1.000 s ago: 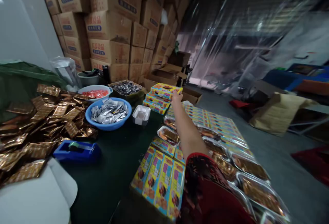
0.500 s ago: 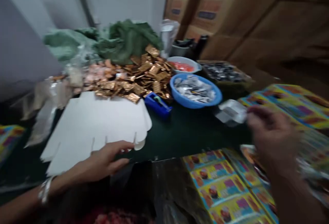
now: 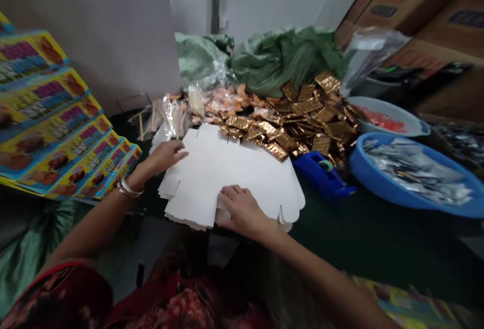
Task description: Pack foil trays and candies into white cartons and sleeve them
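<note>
A stack of flat white cardboard box blanks (image 3: 204, 183) lies in front of me, printed sides hidden. My left hand (image 3: 166, 156) is at the stack's left edge, thumb and fingers apart, holding nothing I can see. My right hand (image 3: 242, 210) is at the front edge, its fingers over the top blank beside a notch and its thumb lower down, closed on the card. Gold-wrapped flat packets (image 3: 313, 117) are heaped just behind the stack. To its right sits a blue tape dispenser (image 3: 321, 175) with a roll of pale green tape.
Yellow-and-blue printed boxes (image 3: 71, 142) stand in rows at left. A blue basin (image 3: 363, 183) of silver sachets and a pale bowl (image 3: 419, 127) of orange-red packets stand at right. Bagged wooden sticks (image 3: 176, 120), green cloth (image 3: 283, 59) and large brown cartons (image 3: 427, 21) lie behind.
My view has swung left. My right hand has let go of a silvery clear packet and come to the white stack. My left hand has moved from its front to its left edge.
</note>
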`<state>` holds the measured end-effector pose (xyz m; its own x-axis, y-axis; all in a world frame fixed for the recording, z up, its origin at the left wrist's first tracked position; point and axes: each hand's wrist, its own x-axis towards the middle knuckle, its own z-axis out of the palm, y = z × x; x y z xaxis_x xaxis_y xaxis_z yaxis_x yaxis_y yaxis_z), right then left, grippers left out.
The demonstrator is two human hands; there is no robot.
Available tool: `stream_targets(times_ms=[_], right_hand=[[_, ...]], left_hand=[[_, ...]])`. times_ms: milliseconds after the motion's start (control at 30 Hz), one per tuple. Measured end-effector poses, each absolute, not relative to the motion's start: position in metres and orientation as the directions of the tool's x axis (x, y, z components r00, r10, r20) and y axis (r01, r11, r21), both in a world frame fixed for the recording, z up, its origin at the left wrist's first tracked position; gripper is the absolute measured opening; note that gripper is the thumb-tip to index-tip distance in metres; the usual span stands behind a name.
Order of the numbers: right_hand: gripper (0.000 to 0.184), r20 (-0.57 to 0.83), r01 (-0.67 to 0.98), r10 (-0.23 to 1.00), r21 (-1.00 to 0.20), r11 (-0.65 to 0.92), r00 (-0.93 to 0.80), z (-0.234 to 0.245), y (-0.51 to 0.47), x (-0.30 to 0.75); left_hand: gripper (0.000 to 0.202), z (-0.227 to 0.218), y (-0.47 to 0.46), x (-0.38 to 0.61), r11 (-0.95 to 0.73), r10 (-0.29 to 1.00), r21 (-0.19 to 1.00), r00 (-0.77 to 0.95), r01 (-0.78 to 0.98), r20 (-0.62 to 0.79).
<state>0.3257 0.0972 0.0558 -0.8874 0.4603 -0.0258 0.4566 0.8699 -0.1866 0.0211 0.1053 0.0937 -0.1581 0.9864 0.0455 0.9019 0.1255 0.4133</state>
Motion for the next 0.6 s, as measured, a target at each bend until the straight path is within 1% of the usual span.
stream_targets(times_ms=[67,100,167,233,300,367,467,533,600], right_hand=[[0.026,-0.056,0.496,0.493,-0.113,0.861,-0.868,0.054,0.092,0.319],[0.021,-0.071,0.504,0.499,-0.099,0.858,-0.864,0.054,0.091,0.317],[0.019,-0.104,0.510,0.500,-0.127,0.851,-0.860,0.056,0.092,0.314],[0.028,-0.128,0.512,0.495,-0.211,0.833,-0.859,0.058,0.096,0.312],[0.041,-0.124,0.510,0.496,-0.288,0.811,-0.859,0.059,0.098,0.310],[0.048,-0.110,0.511,0.506,-0.333,0.793,-0.856,0.059,0.100,0.308],[0.045,-0.112,0.497,0.498,-0.407,0.767,-0.860,0.058,0.107,0.309],[0.043,-0.120,0.472,0.478,-0.481,0.739,-0.870,0.059,0.111,0.313],[0.043,-0.117,0.439,0.457,-0.555,0.707,-0.882,0.062,0.111,0.316]], left_hand=[[0.035,0.077,0.081,0.039,-0.065,0.998,0.474,0.053,0.878,0.038],[0.039,0.068,0.065,0.049,-0.159,0.987,0.495,0.153,0.854,0.054],[0.046,0.054,0.033,0.064,-0.302,0.949,0.490,0.309,0.818,0.069],[0.048,0.044,0.008,0.073,-0.366,0.922,0.413,0.385,0.834,0.040],[0.046,0.039,-0.002,0.077,-0.397,0.907,0.316,0.421,0.862,-0.010],[0.040,0.042,0.002,0.076,-0.408,0.891,0.276,0.445,0.870,-0.085],[0.039,0.058,0.024,0.069,-0.402,0.844,0.341,0.488,0.850,-0.222],[0.039,0.072,0.039,0.066,-0.365,0.810,0.417,0.505,0.832,-0.298],[0.033,0.082,0.047,0.065,-0.319,0.764,0.512,0.536,0.797,-0.358]])
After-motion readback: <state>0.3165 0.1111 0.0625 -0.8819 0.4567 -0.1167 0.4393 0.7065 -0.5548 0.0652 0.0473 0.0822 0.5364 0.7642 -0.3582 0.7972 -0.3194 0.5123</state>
